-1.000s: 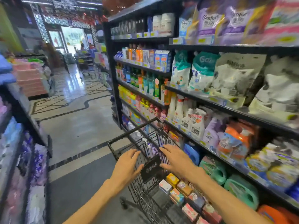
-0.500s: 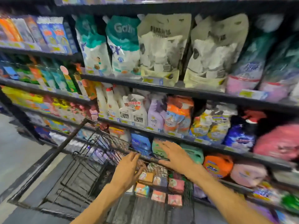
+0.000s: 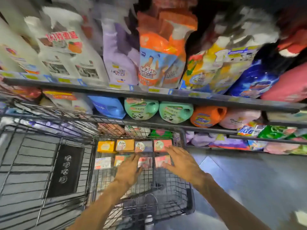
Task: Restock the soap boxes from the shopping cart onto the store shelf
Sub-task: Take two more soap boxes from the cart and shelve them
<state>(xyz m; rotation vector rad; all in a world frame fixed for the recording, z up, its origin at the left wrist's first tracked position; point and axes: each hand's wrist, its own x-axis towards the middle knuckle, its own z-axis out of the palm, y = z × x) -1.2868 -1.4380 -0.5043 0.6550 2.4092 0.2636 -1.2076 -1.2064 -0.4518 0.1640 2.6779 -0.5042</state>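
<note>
Several small soap boxes lie in two rows in the wire shopping cart (image 3: pixel 181 193): an orange box (image 3: pixel 106 146), a picture box (image 3: pixel 125 145), a purple one (image 3: pixel 143 146), a pink one (image 3: pixel 160 144), and a white one (image 3: pixel 102 163) in the near row. My left hand (image 3: pixel 128 171) hovers over the near row with fingers spread, holding nothing. My right hand (image 3: pixel 181 161) reaches over the pink boxes at the right, fingers apart, also holding nothing. The store shelf (image 3: pixel 166 94) runs just beyond the cart.
Spray bottles, a purple pouch (image 3: pixel 119 52) and an orange refill pack (image 3: pixel 159 52) fill the upper shelf. Below stand a blue jug (image 3: pixel 109 107), green jugs (image 3: pixel 141 108) and an orange Tide jug (image 3: pixel 206 116). The cart's folded flap (image 3: pixel 65 170) is at left; grey floor (image 3: pixel 249 180) at right.
My view has swung down and closer onto the cart. Both hands have left the cart's rim and moved down over the soap boxes.
</note>
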